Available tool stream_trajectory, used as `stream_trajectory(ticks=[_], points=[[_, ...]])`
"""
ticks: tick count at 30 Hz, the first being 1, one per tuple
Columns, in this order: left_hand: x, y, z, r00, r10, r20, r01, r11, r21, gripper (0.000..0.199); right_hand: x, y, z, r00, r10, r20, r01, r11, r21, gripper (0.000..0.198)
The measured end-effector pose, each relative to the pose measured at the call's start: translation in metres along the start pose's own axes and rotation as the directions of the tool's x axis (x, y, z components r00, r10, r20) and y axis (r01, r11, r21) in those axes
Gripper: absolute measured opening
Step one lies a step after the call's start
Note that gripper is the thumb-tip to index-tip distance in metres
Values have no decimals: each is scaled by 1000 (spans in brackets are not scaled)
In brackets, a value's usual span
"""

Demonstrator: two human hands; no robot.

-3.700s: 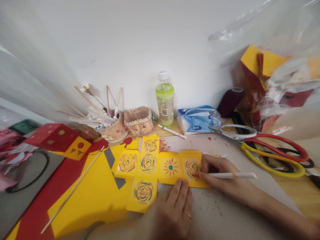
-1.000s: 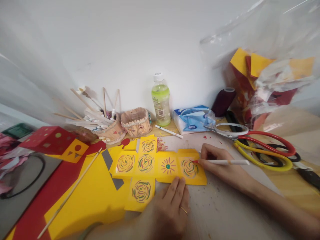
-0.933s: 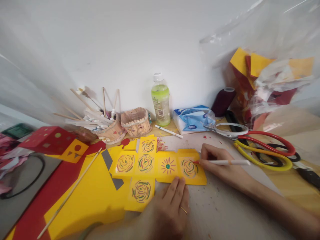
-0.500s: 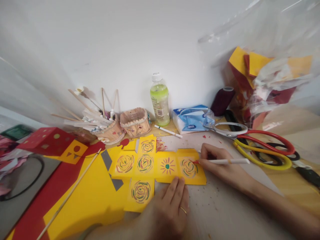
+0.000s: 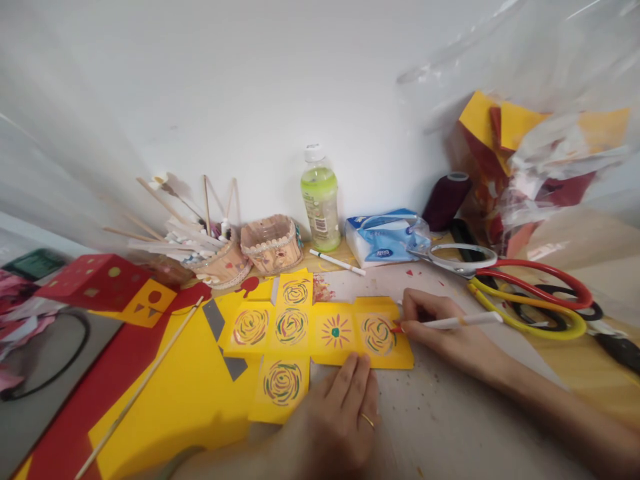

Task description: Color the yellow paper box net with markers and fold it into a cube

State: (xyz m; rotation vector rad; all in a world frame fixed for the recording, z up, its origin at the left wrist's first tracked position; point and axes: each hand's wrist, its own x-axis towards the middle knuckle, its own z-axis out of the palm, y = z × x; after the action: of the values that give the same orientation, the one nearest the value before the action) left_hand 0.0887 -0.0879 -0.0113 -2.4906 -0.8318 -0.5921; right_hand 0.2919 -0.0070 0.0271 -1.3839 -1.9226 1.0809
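A yellow paper box net (image 5: 320, 351) lies flat on the grey work surface (image 5: 425, 427), its squares drawn with coloured swirls and one sun-like flower. My right hand (image 5: 437, 327) pinches a white marker pen (image 5: 465, 321) with a red tip, which meets the swirl on the rightmost square. Flat on the lower edge of the net, below the flower, rests my left hand (image 5: 345, 407), fingers stretched and a ring on one of them. A second white marker (image 5: 337, 263) lies behind the net.
Scissors (image 5: 460, 260) with red and yellow handles lie at right. Behind stand a tissue pack (image 5: 384, 240), a bottle (image 5: 320, 207), a small basket (image 5: 271, 248) and a pot of sticks (image 5: 223, 263). Left are a thin stick (image 5: 140, 387), yellow paper (image 5: 175, 393) and a red box (image 5: 95, 283).
The pen tip has shifted slightly right and down along the swirl's outer edge, with my right hand moving a little. My left hand stays in place.
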Motion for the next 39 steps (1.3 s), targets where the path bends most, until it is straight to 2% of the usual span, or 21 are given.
stream_trajectory(ticks=[3, 9, 11, 15, 21, 31, 39], points=[[0, 0, 0, 1000, 4, 11, -4, 1000, 11, 31, 1, 2, -1, 1000, 18, 5, -18, 997, 75, 24], [0, -1, -1, 999, 27, 27, -28, 999, 21, 31, 2, 0, -4, 993, 10, -117, 2, 995, 104, 27], [1, -1, -1, 999, 26, 29, -27, 1000, 12, 31, 1, -1, -3, 993, -3, -122, 18, 992, 123, 27], [0, -1, -1, 1000, 9, 14, -9, 1000, 11, 30, -3, 1, 1, 999, -32, -15, 34, 988, 149, 26], [0, -1, -1, 999, 16, 33, -16, 1000, 0, 31, -7, 1, 5, 992, -59, 108, 51, 996, 76, 23], [1, 0, -1, 1000, 3, 21, -3, 1000, -2, 31, -6, -1, 6, 985, -76, 157, 72, 997, 28, 23], [-1, 0, -1, 1000, 4, 28, -4, 1000, 3, 31, -7, -3, 6, 985, -74, 153, 65, 996, 63, 24]])
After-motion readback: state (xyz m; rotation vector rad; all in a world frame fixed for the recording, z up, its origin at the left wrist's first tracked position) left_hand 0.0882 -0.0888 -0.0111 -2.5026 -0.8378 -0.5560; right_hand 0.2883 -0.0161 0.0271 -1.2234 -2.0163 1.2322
